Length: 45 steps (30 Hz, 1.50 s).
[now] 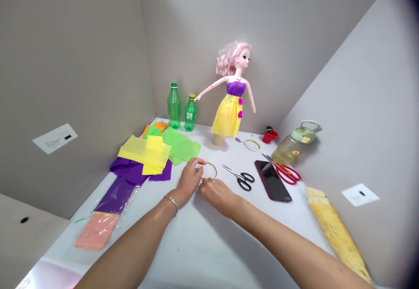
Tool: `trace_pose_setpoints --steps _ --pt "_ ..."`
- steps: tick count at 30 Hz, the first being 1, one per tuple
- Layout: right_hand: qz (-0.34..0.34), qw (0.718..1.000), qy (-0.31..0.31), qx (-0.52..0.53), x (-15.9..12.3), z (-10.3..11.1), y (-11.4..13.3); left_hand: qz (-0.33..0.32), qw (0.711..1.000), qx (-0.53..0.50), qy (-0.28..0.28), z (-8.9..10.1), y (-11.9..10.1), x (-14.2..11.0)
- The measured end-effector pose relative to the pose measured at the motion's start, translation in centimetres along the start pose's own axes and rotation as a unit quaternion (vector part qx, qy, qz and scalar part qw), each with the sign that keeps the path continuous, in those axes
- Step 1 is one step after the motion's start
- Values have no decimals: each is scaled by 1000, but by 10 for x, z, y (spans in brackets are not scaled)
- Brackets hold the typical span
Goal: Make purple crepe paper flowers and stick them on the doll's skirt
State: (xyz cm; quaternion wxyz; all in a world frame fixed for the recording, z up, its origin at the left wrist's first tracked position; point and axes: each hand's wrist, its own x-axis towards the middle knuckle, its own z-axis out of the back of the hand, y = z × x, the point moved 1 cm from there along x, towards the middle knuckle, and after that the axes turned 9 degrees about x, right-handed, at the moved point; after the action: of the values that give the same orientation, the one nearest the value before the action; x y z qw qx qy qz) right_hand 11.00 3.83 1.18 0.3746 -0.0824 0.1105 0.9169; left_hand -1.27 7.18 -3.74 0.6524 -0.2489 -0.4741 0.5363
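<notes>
Both my hands meet at a thin roll of clear tape (pixel 209 166) lying on the white table (pixel 203 245). My left hand (pixel 190 179), with a silver bracelet on its wrist, pinches the ring's left side. The fingers of my right hand (pixel 216 193) are curled at the ring's lower edge, touching it. Black-handled scissors (pixel 240 177) lie just right of the ring. A doll (pixel 233 92) with pink hair and a purple and yellow paper dress stands at the back.
Yellow, purple, green, orange and pink paper sheets (pixel 144 156) cover the left side. Two green bottles (pixel 180 108) stand at the back. On the right lie a dark phone (pixel 272 180), red scissors (pixel 284 170), a water jug (pixel 296 142), another tape ring (pixel 252 144), a red cup (pixel 269 135) and yellow paper (pixel 337 232).
</notes>
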Motion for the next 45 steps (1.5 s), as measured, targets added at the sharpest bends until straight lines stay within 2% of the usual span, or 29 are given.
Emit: trace_pose_setpoints --steps 5,8,11,17,23,27,32,38,45 --pt "-33 996 -28 77 4 3 -26 5 1000 -2 -1 -2 3 0" --pt "-40 989 -31 137 -2 5 -45 12 1000 -1 -5 -2 4 1" --pt "-39 984 -34 169 -11 4 -53 15 1000 -1 -7 -1 5 2" --pt "-29 991 -40 128 -12 1 -45 16 1000 -5 -4 -1 4 2" --pt "-22 999 -18 43 -13 -2 -25 17 1000 -4 -5 0 3 2" --pt "-25 999 -8 25 -13 -2 -15 15 1000 -1 1 0 3 2" --pt "-49 996 -26 65 -6 -4 -25 15 1000 1 0 0 2 2" --pt "-91 979 -66 170 -9 -12 -45 17 1000 -1 -4 0 1 3" --pt "-101 973 -74 192 -1 -11 -41 15 1000 -5 -2 -1 6 4"
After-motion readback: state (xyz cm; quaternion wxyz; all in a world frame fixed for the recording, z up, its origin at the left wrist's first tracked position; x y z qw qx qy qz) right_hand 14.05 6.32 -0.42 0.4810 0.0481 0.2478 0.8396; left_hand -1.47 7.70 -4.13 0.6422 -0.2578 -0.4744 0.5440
